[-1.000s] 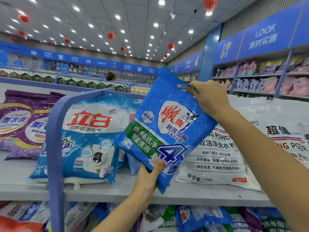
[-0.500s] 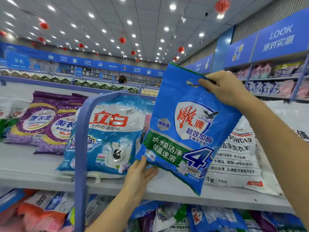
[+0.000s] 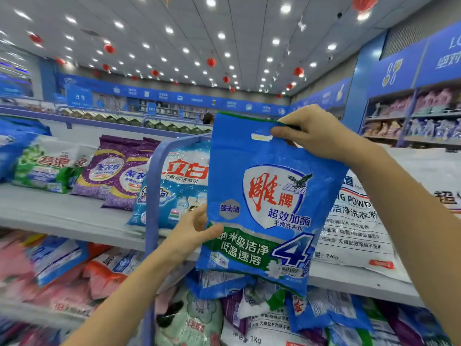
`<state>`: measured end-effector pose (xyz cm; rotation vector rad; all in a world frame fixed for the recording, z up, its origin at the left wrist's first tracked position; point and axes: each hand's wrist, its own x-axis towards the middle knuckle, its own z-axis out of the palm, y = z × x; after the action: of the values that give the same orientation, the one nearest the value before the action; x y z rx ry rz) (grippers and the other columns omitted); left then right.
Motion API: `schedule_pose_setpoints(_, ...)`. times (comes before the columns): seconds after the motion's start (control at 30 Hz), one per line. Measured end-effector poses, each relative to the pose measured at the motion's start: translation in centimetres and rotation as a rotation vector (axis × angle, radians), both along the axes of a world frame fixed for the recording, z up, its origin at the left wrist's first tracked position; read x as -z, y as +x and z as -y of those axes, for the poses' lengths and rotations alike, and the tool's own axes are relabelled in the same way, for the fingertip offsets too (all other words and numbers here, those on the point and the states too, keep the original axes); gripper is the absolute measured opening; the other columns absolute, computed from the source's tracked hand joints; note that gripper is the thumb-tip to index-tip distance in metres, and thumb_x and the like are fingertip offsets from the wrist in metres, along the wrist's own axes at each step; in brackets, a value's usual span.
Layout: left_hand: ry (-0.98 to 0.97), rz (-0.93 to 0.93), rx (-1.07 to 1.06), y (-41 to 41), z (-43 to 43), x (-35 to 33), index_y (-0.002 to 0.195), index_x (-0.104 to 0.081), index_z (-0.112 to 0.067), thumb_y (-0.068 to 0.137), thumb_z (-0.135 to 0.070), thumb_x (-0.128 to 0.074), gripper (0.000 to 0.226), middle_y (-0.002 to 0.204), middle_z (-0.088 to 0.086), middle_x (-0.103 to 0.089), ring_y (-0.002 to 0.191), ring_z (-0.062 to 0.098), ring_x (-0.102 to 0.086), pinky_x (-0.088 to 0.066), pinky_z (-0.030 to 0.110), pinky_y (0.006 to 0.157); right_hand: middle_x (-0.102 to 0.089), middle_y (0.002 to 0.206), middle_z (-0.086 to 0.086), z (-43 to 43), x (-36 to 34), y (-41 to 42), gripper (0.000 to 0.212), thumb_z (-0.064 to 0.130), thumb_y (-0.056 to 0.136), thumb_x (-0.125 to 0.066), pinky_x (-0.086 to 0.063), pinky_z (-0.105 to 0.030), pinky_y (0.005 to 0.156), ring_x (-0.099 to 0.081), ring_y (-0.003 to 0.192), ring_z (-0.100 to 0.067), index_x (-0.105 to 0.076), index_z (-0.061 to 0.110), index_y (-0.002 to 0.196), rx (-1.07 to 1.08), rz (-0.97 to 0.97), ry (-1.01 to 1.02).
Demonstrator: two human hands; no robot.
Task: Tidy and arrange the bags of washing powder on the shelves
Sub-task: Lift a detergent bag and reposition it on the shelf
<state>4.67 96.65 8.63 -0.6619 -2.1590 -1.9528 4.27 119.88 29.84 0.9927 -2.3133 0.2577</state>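
A blue washing powder bag (image 3: 269,203) with red characters and a big "4" hangs upright in front of the grey top shelf (image 3: 62,216). My right hand (image 3: 314,131) pinches its top edge by the handle slot. My left hand (image 3: 197,228) grips the bag's left edge at mid height, thumb on the front. Behind it on the shelf lie a light blue bag (image 3: 174,186) and a white bag (image 3: 356,228).
Two purple bags (image 3: 112,173) and a green and white bag (image 3: 42,168) lie further left on the shelf. A purple-blue shelf divider (image 3: 152,196) stands just left of the held bag. Several mixed bags (image 3: 249,320) are piled on the shelf below.
The held bag has turned from a tilt to nearly upright and moved right. My left hand slid from its bottom corner up to its left edge. The view panned left.
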Motion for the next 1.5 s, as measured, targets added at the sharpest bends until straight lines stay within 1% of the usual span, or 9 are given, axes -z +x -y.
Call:
schedule_pose_setpoints(0.2, 0.130, 0.179, -0.104, 3.9, 1.9, 1.3, 0.104, -0.069, -0.033, 0.047, -0.067, -0.080, 0.067, 0.107, -0.004, -0.072, 0.103, 0.021, -0.067, -0.049, 0.045, 0.096, -0.054, 0.057, 0.008, 4.2, 1.1, 1.1, 0.040, 0.037, 0.094, -0.050, -0.045, -0.034, 0.062, -0.053, 0.058, -0.014, -0.063, 0.004, 0.076, -0.092, 0.018, 0.035)
schedule_pose_setpoints(0.43, 0.214, 0.120, -0.210, 9.0, 8.0, 1.2, 0.078, -0.072, -0.045, 0.068, -0.047, -0.065, 0.012, 0.079, -0.015, -0.074, 0.074, 0.004, -0.070, -0.053, 0.017, 0.061, -0.066, 0.080, -0.001, 12.7, 1.8, 0.8, 0.041, 0.050, 0.094, -0.040, -0.018, -0.023, 0.048, -0.044, 0.067, -0.016, -0.068, 0.020, 0.095, -0.003, -0.350, 0.122)
schedule_pose_setpoints(0.6, 0.316, 0.172, -0.501, 11.0, 15.1, 1.9, 0.085, -0.054, -0.017, 0.068, -0.049, -0.067, 0.039, 0.068, -0.005, -0.061, 0.056, -0.001, -0.062, -0.046, 0.013, 0.052, -0.058, 0.070, -0.004, 21.6, 2.5, 1.2, 0.046, 0.054, 0.093, -0.035, -0.015, -0.025, 0.048, -0.046, 0.065, -0.021, -0.064, 0.018, 0.087, 0.018, -0.466, 0.123)
schedule_pose_setpoints(0.77, 0.274, 0.240, -0.647, 13.6, 25.3, 1.7, 0.095, -0.053, -0.022, 0.054, -0.067, -0.064, 0.062, 0.103, 0.002, -0.060, 0.091, 0.015, -0.059, -0.047, 0.032, 0.083, -0.044, 0.062, 0.000, 32.8, 3.9, 2.4, 0.043, 0.055, 0.092, -0.037, -0.016, -0.025, 0.049, -0.054, 0.067, -0.027, -0.052, 0.018, 0.075, 0.002, -0.503, 0.057)
schedule_pose_setpoints(0.93, 0.261, 0.277, -0.696, 16.2, 36.0, 1.2, 0.101, -0.052, -0.030, 0.063, -0.065, -0.058, 0.053, 0.111, -0.004, -0.063, 0.102, 0.012, -0.058, -0.044, 0.034, 0.089, -0.064, 0.081, -0.010, 44.1, 5.3, 3.9, 0.045, 0.052, 0.083, -0.060, -0.040, -0.038, 0.074, -0.059, 0.083, -0.032, -0.064, 0.011, 0.099, -0.164, -0.501, -0.186)
schedule_pose_setpoints(1.0, 0.339, 0.283, -0.713, 17.0, 40.2, 1.1, 0.105, -0.055, -0.023, 0.076, -0.054, -0.061, 0.042, 0.091, -0.006, -0.074, 0.083, 0.010, -0.070, -0.054, 0.024, 0.065, -0.064, 0.104, -0.011, 47.7, 6.2, 3.9, 0.049, 0.048, 0.081, -0.065, -0.037, -0.044, 0.090, -0.055, 0.099, -0.032, -0.060, 0.009, 0.111, -0.254, -0.475, -0.332)
schedule_pose_setpoints(1.23, 0.571, 0.270, -0.860, 17.8, 53.4, 0.5, 0.097, -0.059, -0.014, 0.078, -0.041, -0.065, 0.034, 0.070, 0.007, -0.074, 0.057, 0.025, -0.071, -0.054, 0.034, 0.043, -0.055, 0.108, -0.002, 57.4, 12.4, 2.0, 0.043, 0.036, 0.086, -0.060, -0.045, -0.014, 0.070, -0.055, 0.094, -0.013, -0.039, 0.018, 0.119, -0.573, 0.642, -0.784)
schedule_pose_setpoints(1.4, 0.581, 0.264, -0.875, 15.6, 60.7, 0.3, 0.110, -0.061, -0.013, 0.060, -0.054, -0.069, 0.065, 0.098, 0.016, -0.073, 0.082, 0.034, -0.071, -0.059, 0.050, 0.070, -0.059, 0.123, -0.004, 66.7, 17.7, -0.2, 0.079, 0.062, 0.061, -0.060, -0.051, -0.044, 0.090, -0.061, 0.106, -0.019, -0.043, 0.024, 0.128, -0.623, 1.313, -0.677)
schedule_pose_setpoints(1.5, 0.573, 0.218, -0.841, 13.1, 65.0, -0.1, 0.096, -0.068, -0.016, 0.063, -0.051, -0.069, 0.048, 0.089, 0.014, -0.074, 0.071, 0.031, -0.072, -0.059, 0.041, 0.056, -0.066, 0.116, -0.013, 71.8, 18.8, -2.3, 0.082, 0.056, 0.060, -0.068, -0.050, -0.052, 0.092, -0.065, 0.104, -0.030, -0.052, 0.013, 0.128, -0.722, 1.532, -0.788)
